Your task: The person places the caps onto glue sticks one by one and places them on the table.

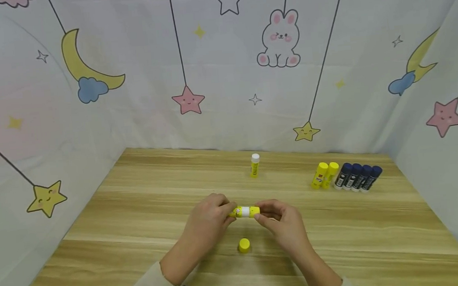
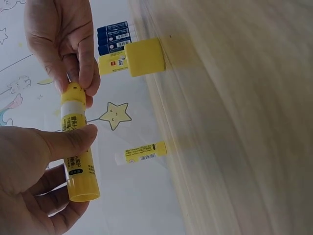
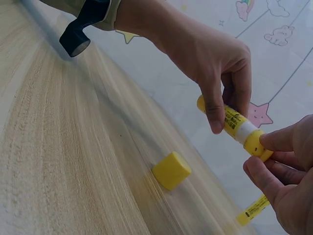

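A yellow glue stick with a white band and black printing is held level above the table, between both hands. My left hand grips its printed body, thumb laid along it in the left wrist view. With thumb and fingertips my right hand pinches the yellow end beyond the white band; those fingers partly hide that end. Below the hands, a loose yellow cap stands on the table, apart from both; it also shows in the right wrist view.
Behind the hands stands a yellow glue stick with a white cap. At the right are two yellow glue sticks beside a row of several dark blue ones. A patterned curtain borders the wooden table at the back and sides.
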The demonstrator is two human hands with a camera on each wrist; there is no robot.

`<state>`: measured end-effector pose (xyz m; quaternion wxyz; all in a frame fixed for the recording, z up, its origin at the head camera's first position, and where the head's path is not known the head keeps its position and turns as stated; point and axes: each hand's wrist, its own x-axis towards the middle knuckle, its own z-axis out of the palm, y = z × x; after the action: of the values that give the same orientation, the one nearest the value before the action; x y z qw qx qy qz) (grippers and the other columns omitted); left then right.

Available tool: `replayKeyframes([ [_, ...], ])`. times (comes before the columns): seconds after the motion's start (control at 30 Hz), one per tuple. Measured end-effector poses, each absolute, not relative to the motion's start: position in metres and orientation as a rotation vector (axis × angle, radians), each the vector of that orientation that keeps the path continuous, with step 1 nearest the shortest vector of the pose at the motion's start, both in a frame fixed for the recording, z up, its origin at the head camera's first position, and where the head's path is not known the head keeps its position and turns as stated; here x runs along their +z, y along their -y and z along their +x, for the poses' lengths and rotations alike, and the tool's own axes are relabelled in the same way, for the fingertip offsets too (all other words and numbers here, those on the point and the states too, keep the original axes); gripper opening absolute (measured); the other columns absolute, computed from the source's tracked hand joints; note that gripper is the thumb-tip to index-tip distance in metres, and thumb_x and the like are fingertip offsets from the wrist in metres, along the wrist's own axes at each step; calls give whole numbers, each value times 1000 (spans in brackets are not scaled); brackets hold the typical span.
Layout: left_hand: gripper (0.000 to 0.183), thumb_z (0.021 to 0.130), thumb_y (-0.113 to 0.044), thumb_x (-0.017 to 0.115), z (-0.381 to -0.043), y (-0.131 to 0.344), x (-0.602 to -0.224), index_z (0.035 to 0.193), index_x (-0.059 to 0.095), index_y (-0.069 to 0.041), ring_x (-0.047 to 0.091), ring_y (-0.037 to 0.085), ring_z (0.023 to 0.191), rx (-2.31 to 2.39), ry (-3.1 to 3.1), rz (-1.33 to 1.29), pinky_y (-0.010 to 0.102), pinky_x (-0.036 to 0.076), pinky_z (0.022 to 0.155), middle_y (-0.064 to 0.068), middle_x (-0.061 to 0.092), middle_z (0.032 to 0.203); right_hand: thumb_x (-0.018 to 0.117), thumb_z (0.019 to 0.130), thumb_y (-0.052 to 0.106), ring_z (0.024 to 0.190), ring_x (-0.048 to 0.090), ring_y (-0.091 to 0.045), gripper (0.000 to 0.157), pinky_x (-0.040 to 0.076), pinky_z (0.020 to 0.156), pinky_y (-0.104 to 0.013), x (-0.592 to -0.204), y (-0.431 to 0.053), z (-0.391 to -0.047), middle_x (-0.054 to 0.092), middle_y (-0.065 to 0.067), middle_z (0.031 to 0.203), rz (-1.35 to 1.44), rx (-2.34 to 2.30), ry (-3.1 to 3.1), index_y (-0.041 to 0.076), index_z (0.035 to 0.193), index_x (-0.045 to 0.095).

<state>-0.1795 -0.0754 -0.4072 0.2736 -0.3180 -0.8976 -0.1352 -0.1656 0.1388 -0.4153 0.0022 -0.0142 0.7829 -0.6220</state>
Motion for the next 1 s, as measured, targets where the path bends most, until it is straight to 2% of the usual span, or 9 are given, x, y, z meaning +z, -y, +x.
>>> replayKeyframes([
  [1.0, 31, 70, -19, 94, -176, 64, -412, 95, 79, -13, 62, 12, 79, -345, 2331, -894, 21, 56, 68, -2, 65, 87, 81, 83, 1, 94, 70, -21, 18, 60, 79, -26, -418, -139, -163, 74, -7, 105, -73, -1987, -2466, 6, 99, 75],
])
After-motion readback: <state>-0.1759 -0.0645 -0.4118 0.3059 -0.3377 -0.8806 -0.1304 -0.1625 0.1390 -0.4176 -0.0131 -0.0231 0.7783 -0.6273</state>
